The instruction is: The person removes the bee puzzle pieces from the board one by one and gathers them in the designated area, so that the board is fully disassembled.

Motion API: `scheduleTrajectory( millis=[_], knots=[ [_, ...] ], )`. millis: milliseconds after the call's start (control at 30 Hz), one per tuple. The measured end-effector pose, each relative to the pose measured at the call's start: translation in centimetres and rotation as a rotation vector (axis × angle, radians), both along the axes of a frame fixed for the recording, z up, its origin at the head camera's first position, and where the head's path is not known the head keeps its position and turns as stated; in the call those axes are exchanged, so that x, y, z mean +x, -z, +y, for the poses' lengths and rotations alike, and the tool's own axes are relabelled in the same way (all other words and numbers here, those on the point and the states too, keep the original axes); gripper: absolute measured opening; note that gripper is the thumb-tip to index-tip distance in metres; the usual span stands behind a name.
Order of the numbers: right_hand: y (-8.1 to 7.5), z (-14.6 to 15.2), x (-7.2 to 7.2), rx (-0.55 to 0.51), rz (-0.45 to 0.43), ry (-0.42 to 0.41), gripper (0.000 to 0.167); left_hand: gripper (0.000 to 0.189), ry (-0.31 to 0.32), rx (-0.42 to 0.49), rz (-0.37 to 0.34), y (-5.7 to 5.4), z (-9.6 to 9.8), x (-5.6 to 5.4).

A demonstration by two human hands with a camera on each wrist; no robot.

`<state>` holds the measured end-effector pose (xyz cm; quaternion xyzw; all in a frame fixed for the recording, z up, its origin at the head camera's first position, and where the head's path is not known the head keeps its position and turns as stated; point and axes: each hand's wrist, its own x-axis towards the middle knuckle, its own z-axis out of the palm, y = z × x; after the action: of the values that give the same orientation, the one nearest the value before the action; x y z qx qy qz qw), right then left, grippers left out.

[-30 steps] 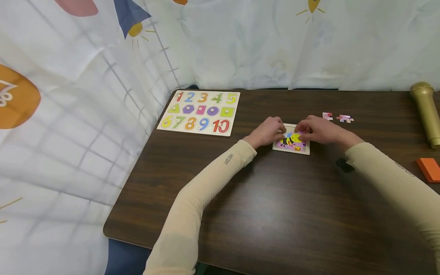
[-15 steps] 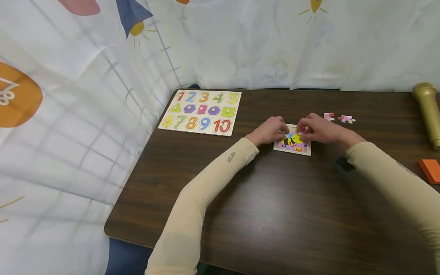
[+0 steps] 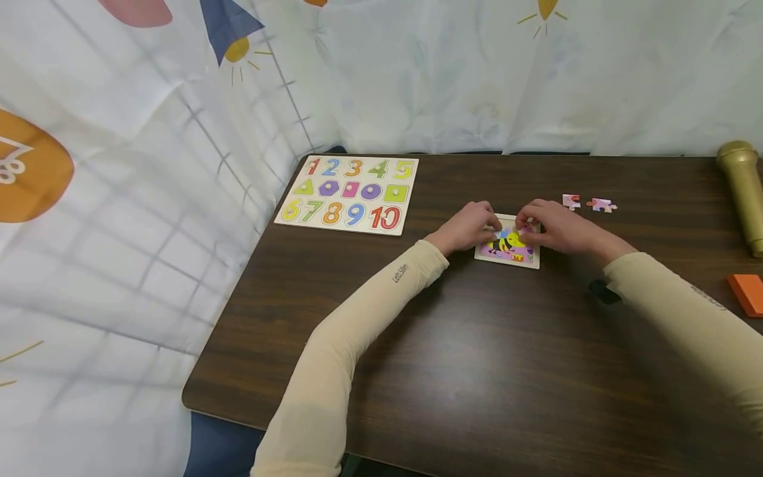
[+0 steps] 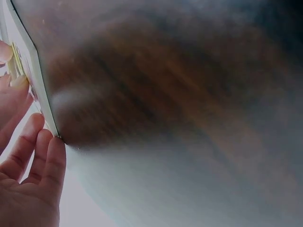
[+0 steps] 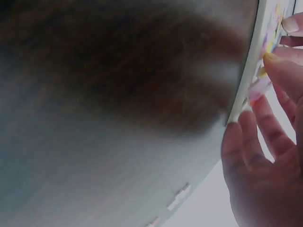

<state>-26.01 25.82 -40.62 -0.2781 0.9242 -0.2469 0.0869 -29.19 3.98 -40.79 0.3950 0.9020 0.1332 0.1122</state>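
Observation:
A small framed jigsaw puzzle with a yellow-and-black bee on pink (image 3: pixel 507 249) lies flat on the table, in a pale wooden tray (image 3: pixel 509 264). My left hand (image 3: pixel 467 227) grips the puzzle at its far left corner, thumb on the picture, other fingers along the tray's edge (image 4: pixel 43 101). Over the far right corner, my right hand (image 3: pixel 557 226) pinches a pink puzzle piece (image 5: pixel 259 87) between thumb and index finger, its remaining fingers at the tray's corner. My knuckles hide the far part of the picture in the head view.
Two loose pink puzzle pieces, one (image 3: pixel 571 201) left of the other (image 3: pixel 602 205), lie beyond my right hand. A number-and-shape peg board (image 3: pixel 346 195) is at the back left. A gold microphone-like object (image 3: pixel 741 199) and an orange block (image 3: pixel 748 294) lie on the right.
Both hands stay at the puzzle. My right hand and wrist shift very slightly; the loose pieces keep their places.

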Motion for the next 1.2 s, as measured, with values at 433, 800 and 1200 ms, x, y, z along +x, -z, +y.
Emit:
scheduleTrajectory(
  millis=[433,800,1200],
  knots=[
    [-0.67,-0.74,0.84,0.118,0.072,-0.005,0.020,0.026,-0.067,-0.036,0.071,-0.09,-0.01,0.58],
    [-0.82,-0.31,0.69,0.110,0.006,0.005,0.030,0.032,-0.161,0.001,0.077,0.11,-0.65,0.96],
    [-0.72,-0.12,0.92,0.107,-0.009,0.047,0.041,0.037,-0.185,-0.038,0.110,0.12,-0.75,1.03]
  ],
)
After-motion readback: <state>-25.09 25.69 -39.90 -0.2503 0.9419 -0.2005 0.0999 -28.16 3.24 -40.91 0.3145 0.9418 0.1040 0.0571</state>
